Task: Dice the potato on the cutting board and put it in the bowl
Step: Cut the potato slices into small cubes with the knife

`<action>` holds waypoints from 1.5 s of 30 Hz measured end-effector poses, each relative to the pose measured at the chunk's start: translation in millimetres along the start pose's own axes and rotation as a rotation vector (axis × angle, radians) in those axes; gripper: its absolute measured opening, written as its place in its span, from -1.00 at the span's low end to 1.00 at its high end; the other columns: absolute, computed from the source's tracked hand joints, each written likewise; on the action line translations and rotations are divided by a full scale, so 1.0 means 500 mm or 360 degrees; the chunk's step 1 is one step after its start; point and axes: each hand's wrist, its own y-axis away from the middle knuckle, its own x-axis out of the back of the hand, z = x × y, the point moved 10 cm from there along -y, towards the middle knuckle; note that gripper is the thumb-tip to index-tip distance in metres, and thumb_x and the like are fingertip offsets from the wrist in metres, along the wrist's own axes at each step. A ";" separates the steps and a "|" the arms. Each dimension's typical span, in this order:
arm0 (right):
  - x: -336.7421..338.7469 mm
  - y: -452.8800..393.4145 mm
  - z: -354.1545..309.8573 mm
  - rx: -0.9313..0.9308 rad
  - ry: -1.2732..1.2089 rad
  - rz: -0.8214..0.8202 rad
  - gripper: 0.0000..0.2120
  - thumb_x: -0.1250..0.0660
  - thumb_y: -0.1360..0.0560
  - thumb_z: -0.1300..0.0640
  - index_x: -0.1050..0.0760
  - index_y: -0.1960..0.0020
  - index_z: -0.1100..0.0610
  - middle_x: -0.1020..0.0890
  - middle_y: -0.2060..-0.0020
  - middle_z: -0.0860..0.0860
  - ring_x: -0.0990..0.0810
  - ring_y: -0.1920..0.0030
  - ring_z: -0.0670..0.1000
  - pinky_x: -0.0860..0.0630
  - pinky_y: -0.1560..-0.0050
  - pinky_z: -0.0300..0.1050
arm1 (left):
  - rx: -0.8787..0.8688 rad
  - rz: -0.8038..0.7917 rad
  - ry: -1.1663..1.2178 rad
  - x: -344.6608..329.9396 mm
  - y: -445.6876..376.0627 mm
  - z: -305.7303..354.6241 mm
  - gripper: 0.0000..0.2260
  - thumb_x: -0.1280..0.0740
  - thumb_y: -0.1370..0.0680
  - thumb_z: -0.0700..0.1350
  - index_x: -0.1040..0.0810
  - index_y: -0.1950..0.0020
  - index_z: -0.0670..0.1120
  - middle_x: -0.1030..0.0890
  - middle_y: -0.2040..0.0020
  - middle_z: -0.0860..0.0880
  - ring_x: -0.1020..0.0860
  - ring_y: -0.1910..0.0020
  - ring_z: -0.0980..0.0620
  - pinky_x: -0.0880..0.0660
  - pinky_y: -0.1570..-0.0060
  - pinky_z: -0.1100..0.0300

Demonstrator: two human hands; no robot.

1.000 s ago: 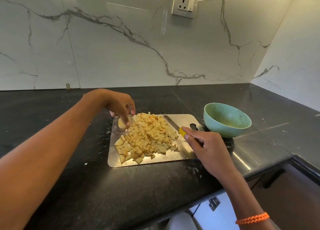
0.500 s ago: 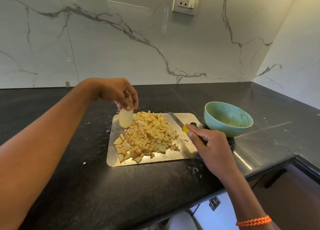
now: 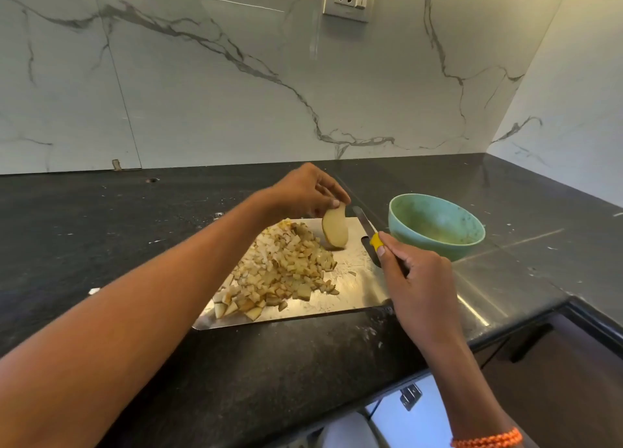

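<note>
My left hand (image 3: 305, 191) pinches a potato slice (image 3: 334, 226) by its top edge, standing it upright at the far right of the cutting board (image 3: 357, 285), just beside the heap of diced potato (image 3: 279, 269). My right hand (image 3: 418, 285) grips the knife (image 3: 371, 231), blade pointing away, with the green bowl (image 3: 436, 226) just right of it on the counter (image 3: 101, 228).

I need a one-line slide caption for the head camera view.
Left hand holds a potato slice on edge on the steel board; right hand grips the knife.
</note>
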 end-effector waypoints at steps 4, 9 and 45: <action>-0.015 0.000 -0.005 0.0028 0.0198 -0.0097 -0.68 -0.29 -0.66 -0.04 -0.58 -0.37 -0.04 -0.75 -0.01 -0.09 -0.67 0.09 -0.09 -0.62 0.05 0.03 | -0.0077 0.0331 -0.0578 0.003 0.010 -0.005 -0.77 -0.48 -0.60 -0.12 -0.70 -0.25 0.03 -0.69 -0.20 0.06 -0.59 -0.06 0.14 -0.56 -0.14 0.13; -0.038 -0.001 -0.021 0.0074 0.0324 -0.0242 -0.65 -0.24 -0.66 -0.08 -0.53 -0.42 -0.11 -0.74 0.06 -0.10 -0.65 0.11 -0.05 -0.60 0.09 0.05 | -0.0157 0.0276 -0.0812 -0.026 0.059 -0.002 -0.84 -0.44 -0.61 0.06 -0.73 -0.16 0.10 -0.69 -0.16 0.11 -0.58 -0.02 0.16 -0.51 0.07 0.19; -0.041 0.077 -0.053 0.0226 0.0420 -0.0478 -0.60 -0.22 -0.66 -0.01 -0.45 -0.49 -0.08 -0.59 0.35 -0.12 -0.52 0.28 -0.07 -0.54 0.20 0.03 | -0.0116 0.0440 -0.1147 -0.046 0.099 -0.003 -0.56 -0.37 -0.54 0.35 -0.69 -0.25 0.10 -0.69 -0.15 0.14 -0.61 -0.13 0.07 -0.61 0.02 0.09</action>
